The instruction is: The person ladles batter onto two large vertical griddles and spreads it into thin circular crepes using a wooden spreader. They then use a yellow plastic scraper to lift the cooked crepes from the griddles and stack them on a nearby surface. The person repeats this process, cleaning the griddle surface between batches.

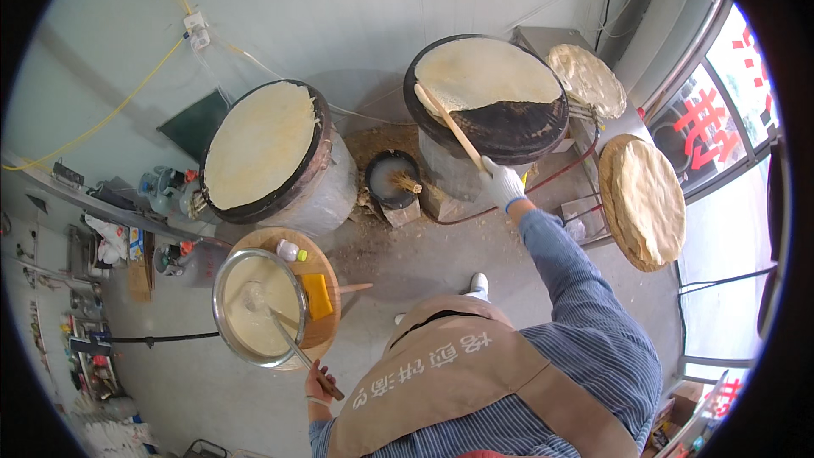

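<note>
My gloved right hand (502, 183) grips a long wooden spatula (453, 128); its far end lies at the left edge of a thin pancake (483, 73) on the right round griddle (509, 133). The pancake covers the griddle's back part, and dark metal shows at the front. My bare left hand (318, 383) holds the wooden handle of a ladle (289, 340), whose bowl sits in pale batter (264, 292) inside a steel basin (219, 315). A second pancake (261, 143) covers most of the left griddle (323, 133).
The basin stands on a round wooden table (327, 331) with a bottle (289, 250) and a yellow cloth (317, 296). Between the griddles is a black bucket (381, 178) with a straw brush (404, 182). Stacked flatbreads (645, 200) lie at right; a red hose (559, 172) runs below the right griddle.
</note>
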Demonstrator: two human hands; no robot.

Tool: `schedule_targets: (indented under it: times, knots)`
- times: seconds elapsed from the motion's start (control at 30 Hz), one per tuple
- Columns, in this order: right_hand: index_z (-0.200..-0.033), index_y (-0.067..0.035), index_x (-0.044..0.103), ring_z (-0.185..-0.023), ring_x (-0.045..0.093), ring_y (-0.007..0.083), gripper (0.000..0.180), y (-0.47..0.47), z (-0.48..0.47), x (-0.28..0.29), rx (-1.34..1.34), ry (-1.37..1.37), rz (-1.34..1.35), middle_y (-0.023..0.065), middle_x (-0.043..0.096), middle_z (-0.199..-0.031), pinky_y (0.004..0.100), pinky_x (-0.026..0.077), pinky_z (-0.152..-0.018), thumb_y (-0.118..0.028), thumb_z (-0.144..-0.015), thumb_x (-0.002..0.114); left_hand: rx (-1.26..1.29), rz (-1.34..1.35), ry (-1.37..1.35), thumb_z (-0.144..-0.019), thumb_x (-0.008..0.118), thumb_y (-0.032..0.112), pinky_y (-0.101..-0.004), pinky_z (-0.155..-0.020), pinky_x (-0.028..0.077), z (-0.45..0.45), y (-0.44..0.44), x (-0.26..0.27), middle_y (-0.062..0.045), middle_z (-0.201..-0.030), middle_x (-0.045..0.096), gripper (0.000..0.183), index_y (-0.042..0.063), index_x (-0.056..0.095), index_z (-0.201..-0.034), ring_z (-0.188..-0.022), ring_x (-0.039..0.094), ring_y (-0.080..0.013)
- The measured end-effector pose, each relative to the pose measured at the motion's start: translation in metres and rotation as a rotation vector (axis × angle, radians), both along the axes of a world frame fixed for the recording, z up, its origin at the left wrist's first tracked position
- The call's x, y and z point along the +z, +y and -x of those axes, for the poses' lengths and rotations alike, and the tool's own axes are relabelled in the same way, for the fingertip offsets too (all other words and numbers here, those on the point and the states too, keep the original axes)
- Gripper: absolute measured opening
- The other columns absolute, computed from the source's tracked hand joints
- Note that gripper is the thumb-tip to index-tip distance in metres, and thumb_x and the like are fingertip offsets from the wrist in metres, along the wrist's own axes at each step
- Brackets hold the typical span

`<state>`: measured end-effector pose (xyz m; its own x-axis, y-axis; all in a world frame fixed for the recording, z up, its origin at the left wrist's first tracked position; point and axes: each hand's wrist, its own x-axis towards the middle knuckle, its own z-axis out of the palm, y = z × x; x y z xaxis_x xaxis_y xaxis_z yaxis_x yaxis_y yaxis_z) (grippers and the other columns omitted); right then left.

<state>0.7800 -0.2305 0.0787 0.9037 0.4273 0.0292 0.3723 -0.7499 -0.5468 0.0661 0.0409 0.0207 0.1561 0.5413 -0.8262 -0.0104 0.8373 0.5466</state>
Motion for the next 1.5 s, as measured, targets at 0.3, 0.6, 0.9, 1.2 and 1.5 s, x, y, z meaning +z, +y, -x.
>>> schedule_targets:
  times: [0.3,0.6,0.9,1.2,1.5]
  knots:
    - [-0.165,-0.016,0.05,-0.09,0.078,0.0424,0.066,0.191,0.027,0.015,-0.253,0.417,-0.464,0.027,0.078,-0.102,0.0526,0.06,-0.077,-0.02,-0.102,0.066,-0.29,-0.405,0.568,-0.102,0.074,0.019,-0.0393,-0.08,0.057,0.037,0.036,0.002,-0.014,-0.13,0.056,0.056,0.008,0.057,-0.155,-0.094,0.064,-0.0263]
    - [-0.17,-0.017,0.047,-0.084,0.081,0.0382,0.064,0.279,0.04,-0.066,-0.507,0.467,-0.602,0.0256,0.08,-0.104,0.05,0.062,-0.072,-0.02,-0.108,0.061,-0.464,-1.055,0.69,-0.092,0.072,-0.005,-0.0427,-0.103,0.056,0.001,0.044,0.015,-0.021,-0.16,0.042,0.075,0.005,0.048,-0.162,-0.125,0.06,-0.0326]
    - [-0.173,-0.014,0.043,-0.077,0.076,0.0284,0.067,0.22,0.141,-0.046,-0.6,0.456,-0.754,0.0196,0.077,-0.094,0.0447,0.06,-0.074,-0.015,-0.107,0.059,-0.775,-1.14,0.442,-0.097,0.068,-0.002,-0.0438,-0.108,0.055,-0.069,0.05,0.013,-0.019,-0.147,0.057,0.053,0.007,0.062,-0.148,-0.128,0.064,-0.0334]
    - [-0.167,-0.016,0.053,-0.064,0.067,0.0187,0.061,0.204,0.158,-0.073,-0.413,0.272,-0.721,0.0114,0.069,-0.085,0.0379,0.054,-0.058,-0.009,-0.107,0.056,-0.997,-0.776,0.059,-0.104,0.076,0.017,-0.0365,-0.089,0.064,-0.067,0.038,-0.048,-0.011,-0.111,0.084,0.028,0.009,0.082,-0.13,-0.099,0.08,-0.0246]
    - [-0.167,-0.009,0.052,-0.083,0.074,0.022,0.066,0.129,0.175,-0.044,-0.562,0.361,-0.674,0.0112,0.08,-0.101,0.0392,0.06,-0.079,-0.012,-0.102,0.062,-1.214,-0.728,0.354,-0.101,0.082,0.027,-0.0338,-0.082,0.065,-0.093,0.039,0.025,-0.008,-0.099,0.087,0.022,0.008,0.088,-0.109,-0.088,0.083,-0.0192]
